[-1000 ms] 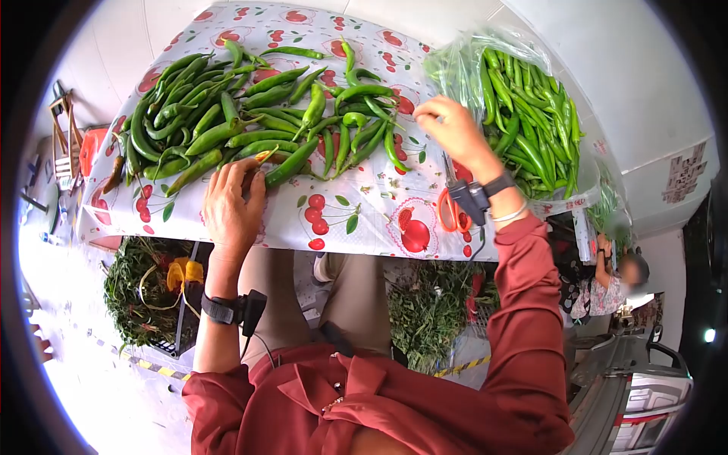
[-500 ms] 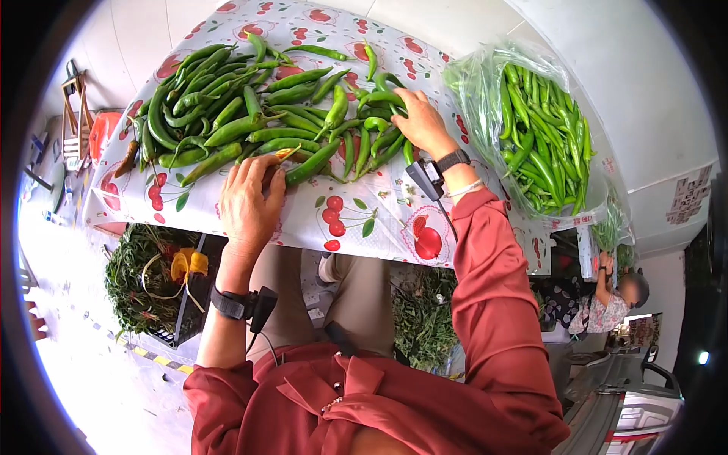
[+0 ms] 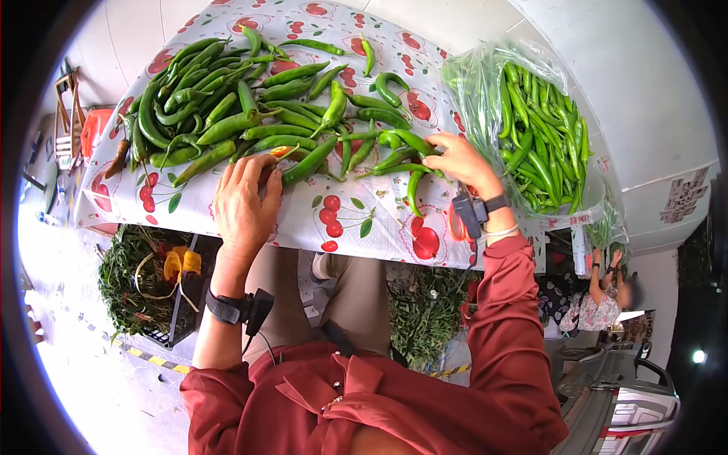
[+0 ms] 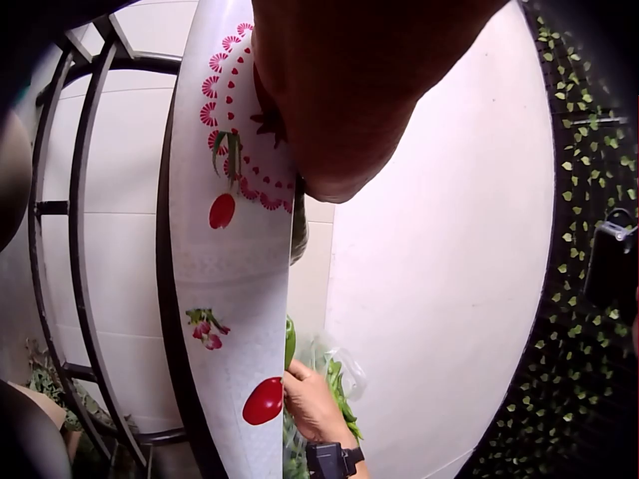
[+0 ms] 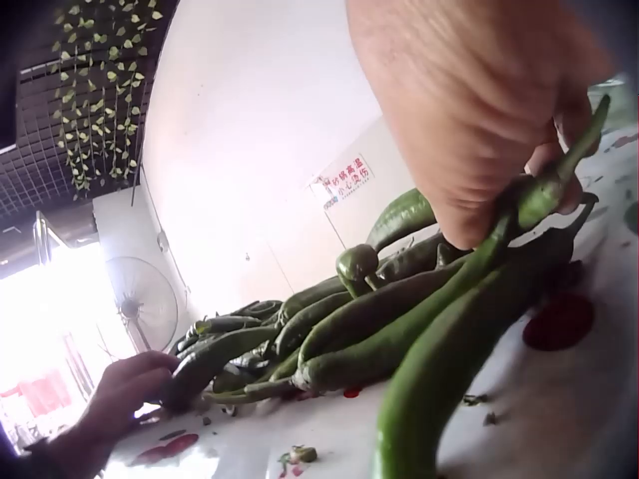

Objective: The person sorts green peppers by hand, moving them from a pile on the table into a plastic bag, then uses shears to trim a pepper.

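A heap of long green chili peppers (image 3: pixel 221 108) covers the left and middle of the cherry-print tablecloth (image 3: pixel 303 231). At the heap's right end, my right hand (image 3: pixel 464 163) pinches a green chili pepper (image 5: pixel 544 192) near its stem, and other peppers lie crossed under and beside it. My left hand (image 3: pixel 246 199) rests on the cloth at the heap's near edge. Its relaxed, bent fingers touch the peppers beside one with an orange-red part (image 3: pixel 282 152). The right wrist view shows this left hand (image 5: pixel 125 391) against the end of a dark green pepper; its fingertips are partly hidden.
A clear plastic bag (image 3: pixel 479 87) full of green peppers stands at the table's right. Red-handled scissors (image 3: pixel 456 225) lie partly behind my right wrist. Below the table are a black crate of greens (image 3: pixel 125 280) and more cut greenery (image 3: pixel 425 318). Another person (image 3: pixel 595 307) is at the far right.
My right hand has come down from above the cloth by the bag onto the heap's right end, then drawn several peppers toward me and to the right. My left hand has stayed at the heap.
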The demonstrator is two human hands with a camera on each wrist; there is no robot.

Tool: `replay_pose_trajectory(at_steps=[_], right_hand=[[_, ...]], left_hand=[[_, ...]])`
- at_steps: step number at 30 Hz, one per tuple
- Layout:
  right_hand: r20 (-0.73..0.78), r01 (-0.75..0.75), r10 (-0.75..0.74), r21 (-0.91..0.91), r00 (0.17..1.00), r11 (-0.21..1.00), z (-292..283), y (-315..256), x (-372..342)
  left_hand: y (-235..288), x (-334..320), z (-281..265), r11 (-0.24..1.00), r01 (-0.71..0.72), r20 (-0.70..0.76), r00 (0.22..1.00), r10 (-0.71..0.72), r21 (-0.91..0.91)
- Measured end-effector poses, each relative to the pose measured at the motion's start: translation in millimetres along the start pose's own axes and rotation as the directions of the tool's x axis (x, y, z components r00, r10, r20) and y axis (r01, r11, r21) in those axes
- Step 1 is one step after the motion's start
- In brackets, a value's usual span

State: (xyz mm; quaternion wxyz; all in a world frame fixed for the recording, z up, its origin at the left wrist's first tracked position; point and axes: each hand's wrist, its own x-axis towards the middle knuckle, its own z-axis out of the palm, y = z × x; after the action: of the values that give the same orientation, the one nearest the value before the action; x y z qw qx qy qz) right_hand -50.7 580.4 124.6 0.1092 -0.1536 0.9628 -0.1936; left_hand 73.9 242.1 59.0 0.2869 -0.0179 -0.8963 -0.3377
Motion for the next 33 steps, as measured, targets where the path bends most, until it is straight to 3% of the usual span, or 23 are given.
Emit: replay_pose_trajectory(at_steps=[1,2,5,9,11,12,13,15,19,21,24,27,28,29,31,33], right_hand=[[0.014,0.053,-0.055,0.113,0.998,0.992,-6.1,0.3,-1.2],[0.000,0.002,-0.002,0.174,1.000,0.985,-13.6,-0.1,2.5],[-0.090,0.138,-0.125,0.158,0.988,0.978,-27.2,-8.1,33.2],[-0.084,0.131,-0.120,0.154,0.989,0.979,-11.6,-16.9,87.9],[-0.073,0.091,-0.098,-0.089,0.993,0.992,-4.1,-29.5,105.9],[0.046,0.075,-0.071,-0.102,0.996,0.992,-3.1,-38.0,113.0],[0.047,0.083,-0.079,-0.101,0.996,0.991,-1.9,-44.9,116.5],[0.188,0.094,-0.049,-0.240,0.981,0.966,-0.2,-54.0,121.7],[0.113,0.168,-0.136,-0.349,0.984,0.922,15.7,-57.0,117.1],[0.168,0.108,-0.049,-0.358,0.984,0.928,14.4,-59.5,112.6],[0.050,0.073,-0.056,-0.465,0.997,0.883,11.2,-63.5,107.9],[-0.010,0.013,-0.014,-0.143,1.000,0.990,-12.5,-56.3,109.8],[-0.020,0.060,-0.058,0.123,0.998,0.991,-19.3,-52.3,101.9],[-0.045,0.107,-0.097,0.379,0.994,0.919,-26.7,-47.9,93.8],[-0.083,0.124,-0.096,0.470,0.992,0.874,-41.6,-46.1,80.6],[-0.060,0.065,-0.032,0.670,0.998,0.739,-56.7,-43.1,61.4]], left_hand=[[0.3,0.0,-0.1,1.000,0.008,0.004,1.000,-0.008,0.002],[0.4,0.3,-0.2,1.000,0.009,0.004,1.000,-0.009,0.003],[0.4,0.0,-0.1,1.000,-0.001,0.000,1.000,0.001,0.010],[-0.9,0.4,0.6,1.000,-0.012,-0.007,1.000,0.012,0.010],[-0.5,0.1,0.0,1.000,-0.013,-0.015,1.000,0.014,0.011],[0.1,0.1,-0.5,1.000,-0.010,-0.010,1.000,0.010,0.002],[-0.3,0.2,-0.7,1.000,-0.005,-0.005,1.000,0.005,-0.009],[-1.8,0.2,-0.5,1.000,-0.003,-0.011,1.000,0.003,-0.007],[-1.5,-0.1,0.0,1.000,-0.001,-0.004,1.000,0.000,-0.022],[-1.4,-0.4,0.9,1.000,0.002,-0.001,1.000,-0.002,-0.026],[-1.9,-0.3,-0.3,1.000,-0.005,-0.007,1.000,0.005,-0.018],[-2.9,0.0,0.4,1.000,-0.020,-0.009,1.000,0.020,-0.017],[-3.3,-0.6,0.7,1.000,-0.015,-0.008,1.000,0.015,-0.013],[-3.2,-0.7,1.4,1.000,-0.011,-0.008,1.000,0.011,-0.012],[-2.4,-0.7,1.8,1.000,-0.010,-0.017,1.000,0.010,-0.023],[-0.7,-0.4,1.5,0.999,-0.022,-0.035,0.999,0.021,-0.030]])
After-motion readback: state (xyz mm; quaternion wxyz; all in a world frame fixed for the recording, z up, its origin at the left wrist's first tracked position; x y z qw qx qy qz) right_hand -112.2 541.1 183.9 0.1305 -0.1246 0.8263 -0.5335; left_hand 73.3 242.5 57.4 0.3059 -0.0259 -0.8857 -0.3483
